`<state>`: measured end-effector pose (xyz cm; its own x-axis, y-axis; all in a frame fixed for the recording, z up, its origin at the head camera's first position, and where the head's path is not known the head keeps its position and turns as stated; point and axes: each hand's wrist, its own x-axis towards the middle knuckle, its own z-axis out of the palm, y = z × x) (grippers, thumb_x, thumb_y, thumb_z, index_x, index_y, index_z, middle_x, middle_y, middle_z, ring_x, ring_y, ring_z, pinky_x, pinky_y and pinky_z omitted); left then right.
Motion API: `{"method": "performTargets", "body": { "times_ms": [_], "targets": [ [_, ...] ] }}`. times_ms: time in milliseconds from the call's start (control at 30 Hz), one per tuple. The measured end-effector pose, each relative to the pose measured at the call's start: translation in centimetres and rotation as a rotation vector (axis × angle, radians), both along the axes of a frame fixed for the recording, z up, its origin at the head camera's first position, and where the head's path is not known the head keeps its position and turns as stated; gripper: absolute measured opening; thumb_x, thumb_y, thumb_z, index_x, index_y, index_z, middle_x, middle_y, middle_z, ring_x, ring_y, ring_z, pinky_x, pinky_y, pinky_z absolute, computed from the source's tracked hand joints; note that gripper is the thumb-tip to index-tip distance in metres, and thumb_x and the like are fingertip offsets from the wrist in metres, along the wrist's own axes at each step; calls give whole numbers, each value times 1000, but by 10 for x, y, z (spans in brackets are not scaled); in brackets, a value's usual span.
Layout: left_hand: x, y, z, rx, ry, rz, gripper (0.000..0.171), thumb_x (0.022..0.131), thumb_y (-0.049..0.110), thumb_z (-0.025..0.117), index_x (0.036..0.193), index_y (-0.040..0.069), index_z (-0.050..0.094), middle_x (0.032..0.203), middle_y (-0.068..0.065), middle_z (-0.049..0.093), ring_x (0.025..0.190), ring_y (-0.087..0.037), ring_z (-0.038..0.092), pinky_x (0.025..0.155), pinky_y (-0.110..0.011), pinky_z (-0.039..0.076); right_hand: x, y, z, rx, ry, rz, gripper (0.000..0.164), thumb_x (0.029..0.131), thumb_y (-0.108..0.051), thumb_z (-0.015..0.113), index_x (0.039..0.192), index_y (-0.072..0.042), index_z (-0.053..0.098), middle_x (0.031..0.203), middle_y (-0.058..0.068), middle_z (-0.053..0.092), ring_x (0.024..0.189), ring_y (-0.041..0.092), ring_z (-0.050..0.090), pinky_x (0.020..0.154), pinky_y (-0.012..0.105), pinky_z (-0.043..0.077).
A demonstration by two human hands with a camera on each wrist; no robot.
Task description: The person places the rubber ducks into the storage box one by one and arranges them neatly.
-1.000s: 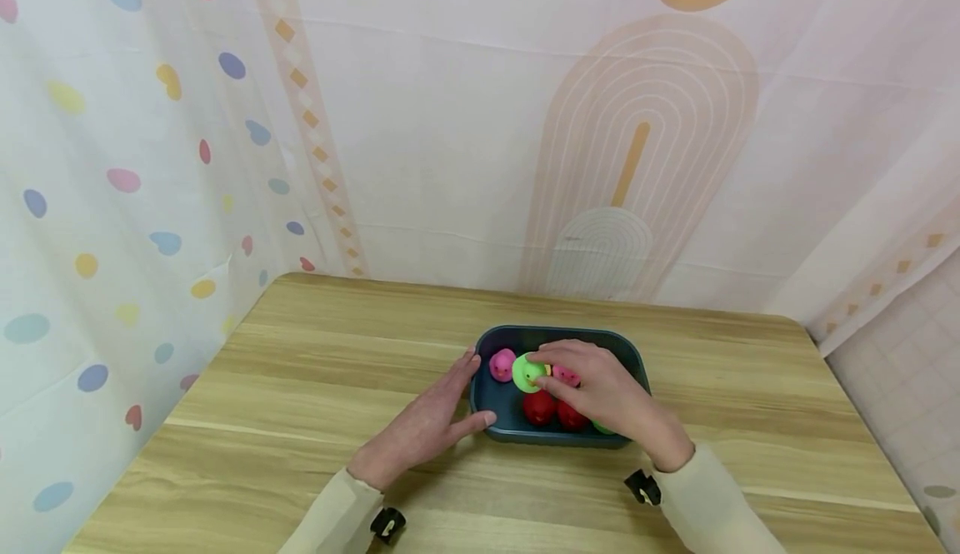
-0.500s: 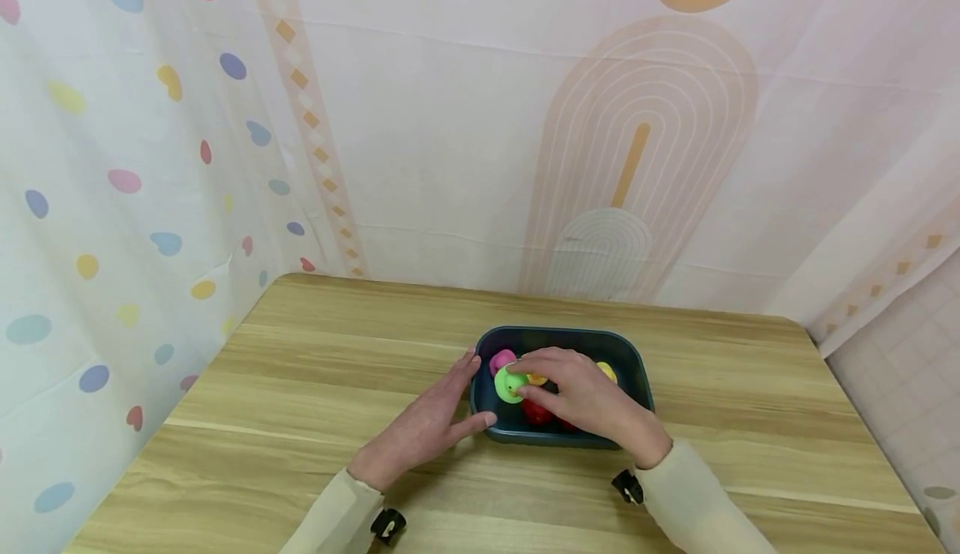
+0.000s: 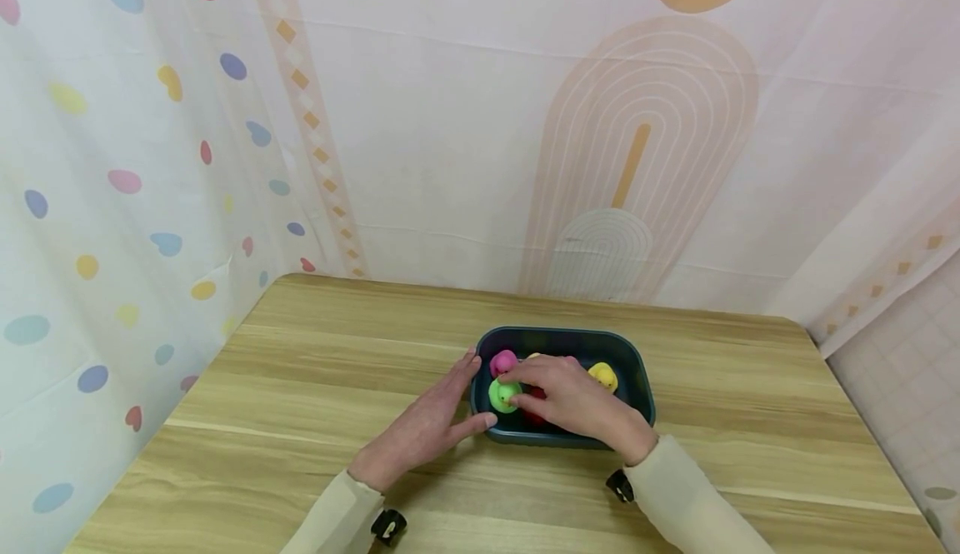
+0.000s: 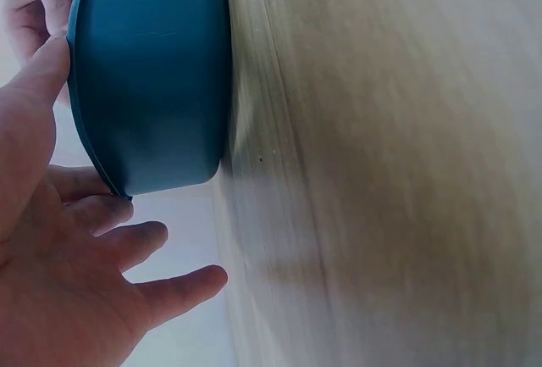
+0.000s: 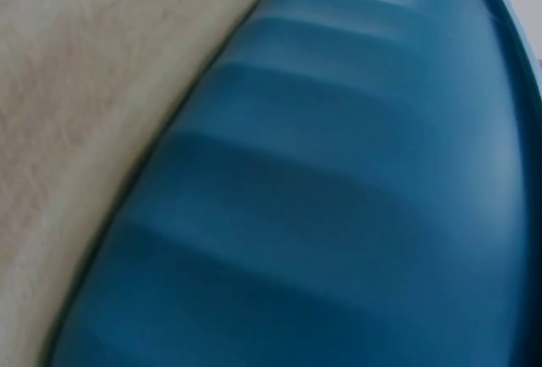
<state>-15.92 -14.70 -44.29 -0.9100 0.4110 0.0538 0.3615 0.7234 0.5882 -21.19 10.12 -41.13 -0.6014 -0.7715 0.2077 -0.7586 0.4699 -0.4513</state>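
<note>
My right hand (image 3: 570,396) reaches into a dark blue plastic bin (image 3: 566,336) and pinches a green rubber duck (image 3: 503,396) between thumb and fingertips at the bin's left end. Just behind it sits a pink rubber duck (image 3: 504,361), and a yellow one (image 3: 603,375) is near the right end. Part of a red toy (image 3: 537,412) shows under my right palm; more toys are mostly hidden there. My left hand (image 3: 420,431), fingers spread, touches the bin's left end. In the left wrist view its thumb and fingertips meet the bin's rim (image 4: 76,100).
The bin stands on a wood-grain table (image 3: 337,346). Patterned curtains (image 3: 450,121) hang behind the table and along its left side. In the right wrist view the bin's ridged outer wall (image 5: 296,189) fills most of the frame, with table surface beside it.
My right hand has moved left and slightly nearer, carrying the green rubber duck from beside the pink one to in front of it. The yellow duck at right came into view. My left hand stays put.
</note>
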Motion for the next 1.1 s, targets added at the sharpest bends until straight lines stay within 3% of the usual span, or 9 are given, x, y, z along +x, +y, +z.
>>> {"method": "performTargets", "body": {
  "times_ms": [500,1100],
  "targets": [
    [0,0,0,11,-6,3,86,103,52,59,164,3,24,172,-13,16,153,-35,29,119,-54,34,-4,-9,-7,51,-75,11,21,97,-16,76,117,-11,77,112,-2,75,98,11,68,94,31,57],
    [-1,0,0,21,-10,-2,86,103,51,60,163,1,25,172,-13,17,153,-35,30,118,-54,35,-4,-10,-12,95,-36,-6,19,94,-19,79,112,-12,79,108,-6,76,94,9,68,89,28,57]
  ]
}}
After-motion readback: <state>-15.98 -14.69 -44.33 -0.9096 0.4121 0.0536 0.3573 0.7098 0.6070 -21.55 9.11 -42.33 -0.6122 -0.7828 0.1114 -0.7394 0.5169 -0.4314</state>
